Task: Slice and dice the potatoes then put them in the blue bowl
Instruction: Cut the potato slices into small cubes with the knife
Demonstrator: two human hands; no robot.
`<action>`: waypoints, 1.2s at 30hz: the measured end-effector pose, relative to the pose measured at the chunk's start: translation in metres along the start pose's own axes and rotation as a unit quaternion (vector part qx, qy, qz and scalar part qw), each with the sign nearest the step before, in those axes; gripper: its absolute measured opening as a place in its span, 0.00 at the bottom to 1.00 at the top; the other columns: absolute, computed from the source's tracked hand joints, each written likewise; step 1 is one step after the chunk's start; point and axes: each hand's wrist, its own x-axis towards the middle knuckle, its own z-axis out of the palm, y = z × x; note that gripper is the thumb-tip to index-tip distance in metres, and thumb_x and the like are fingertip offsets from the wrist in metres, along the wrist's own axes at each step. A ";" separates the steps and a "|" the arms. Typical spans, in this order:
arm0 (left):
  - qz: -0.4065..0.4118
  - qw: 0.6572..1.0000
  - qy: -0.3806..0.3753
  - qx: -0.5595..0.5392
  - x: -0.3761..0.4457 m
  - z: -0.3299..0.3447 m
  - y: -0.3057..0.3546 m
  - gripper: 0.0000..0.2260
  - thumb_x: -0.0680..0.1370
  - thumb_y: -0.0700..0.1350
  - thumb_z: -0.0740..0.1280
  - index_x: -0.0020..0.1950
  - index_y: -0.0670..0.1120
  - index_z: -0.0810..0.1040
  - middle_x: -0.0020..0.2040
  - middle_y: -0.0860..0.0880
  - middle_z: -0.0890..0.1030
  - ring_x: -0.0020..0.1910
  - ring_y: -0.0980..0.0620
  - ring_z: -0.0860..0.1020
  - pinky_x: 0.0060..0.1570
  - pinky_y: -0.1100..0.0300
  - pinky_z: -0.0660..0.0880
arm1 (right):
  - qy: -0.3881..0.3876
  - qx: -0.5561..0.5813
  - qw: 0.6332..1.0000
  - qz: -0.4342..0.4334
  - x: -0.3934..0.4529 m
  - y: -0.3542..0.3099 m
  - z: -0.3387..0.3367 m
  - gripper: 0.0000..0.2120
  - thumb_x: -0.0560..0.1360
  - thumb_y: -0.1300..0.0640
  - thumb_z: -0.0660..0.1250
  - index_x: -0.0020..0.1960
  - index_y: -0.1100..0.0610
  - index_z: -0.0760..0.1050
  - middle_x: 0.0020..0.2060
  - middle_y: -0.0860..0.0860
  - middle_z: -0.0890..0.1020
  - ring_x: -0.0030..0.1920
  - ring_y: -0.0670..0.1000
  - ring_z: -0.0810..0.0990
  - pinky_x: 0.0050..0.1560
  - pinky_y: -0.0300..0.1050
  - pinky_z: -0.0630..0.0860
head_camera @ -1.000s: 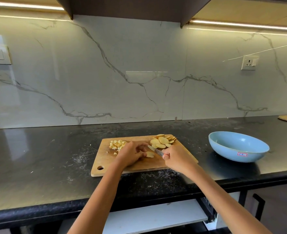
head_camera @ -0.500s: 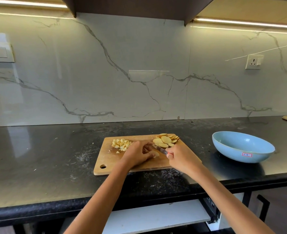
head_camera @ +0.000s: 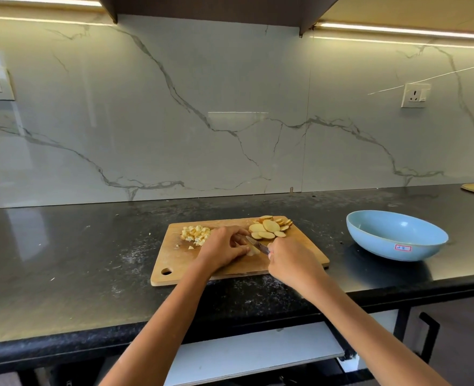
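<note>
- Potato piece [head_camera: 253, 251] on cutting board [head_camera: 174, 257], pinned under left hand [head_camera: 224, 246] fingertips, just left of the blade.
- Right hand [head_camera: 291, 260] wrapped round knife [head_camera: 256, 245] handle; blade points up-left, over the piece.
- Slices [head_camera: 269, 227] at far right of the board; dice [head_camera: 196, 234] far left.
- Blue bowl [head_camera: 397, 235] well right, nearer the right hand; looks empty.

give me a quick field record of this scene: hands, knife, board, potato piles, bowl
left hand: holds a potato piece down on the board
right hand: grips the knife, blade at that piece
cutting board: wooden, on the black counter
diced potato: pile at the board's far left
potato slices: pile at the board's far right
blue bowl: right of the board, looks empty
</note>
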 end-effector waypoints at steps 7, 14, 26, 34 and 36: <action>-0.013 1.000 -0.014 0.023 0.001 0.000 0.000 0.16 0.73 0.44 0.71 0.61 0.48 0.78 0.49 0.52 0.82 0.44 0.57 0.77 0.47 0.64 0.75 | 0.021 -0.083 0.995 -0.047 -0.009 -0.024 0.003 0.08 0.79 0.62 0.58 0.54 0.59 0.75 0.48 0.54 0.80 0.46 0.51 0.80 0.38 0.39 0.69; -0.010 0.993 -0.072 0.094 0.002 0.000 0.006 0.15 0.78 0.46 0.64 0.63 0.57 0.74 0.67 0.50 0.68 0.68 0.50 0.63 0.68 0.52 0.62 | -0.015 -0.096 0.993 -0.061 -0.035 -0.012 -0.004 0.10 0.79 0.63 0.58 0.59 0.59 0.72 0.53 0.55 0.77 0.47 0.51 0.76 0.41 0.40 0.68; 0.003 0.990 -0.101 0.101 0.002 0.003 0.009 0.13 0.79 0.42 0.60 0.55 0.59 0.78 0.69 0.52 0.67 0.69 0.50 0.62 0.69 0.49 0.61 | -0.050 -0.104 0.990 -0.078 -0.064 -0.007 -0.032 0.11 0.78 0.64 0.58 0.59 0.59 0.72 0.52 0.54 0.76 0.42 0.48 0.70 0.41 0.41 0.67; -0.021 0.999 -0.013 0.047 0.000 0.001 0.003 0.22 0.74 0.44 0.69 0.67 0.52 0.72 0.58 0.50 0.78 0.53 0.55 0.75 0.51 0.65 0.71 | 0.051 -0.059 0.996 -0.040 -0.050 -0.001 -0.035 0.07 0.78 0.62 0.59 0.53 0.57 0.75 0.38 0.50 0.75 0.36 0.48 0.72 0.28 0.35 0.62; -0.030 0.999 -0.003 0.032 -0.002 0.000 0.000 0.24 0.73 0.46 0.71 0.68 0.50 0.71 0.49 0.51 0.81 0.44 0.58 0.77 0.45 0.69 0.71 | 0.056 -0.046 0.997 -0.032 -0.041 -0.005 -0.026 0.07 0.78 0.62 0.59 0.51 0.58 0.75 0.31 0.47 0.68 0.35 0.49 0.71 0.25 0.35 0.58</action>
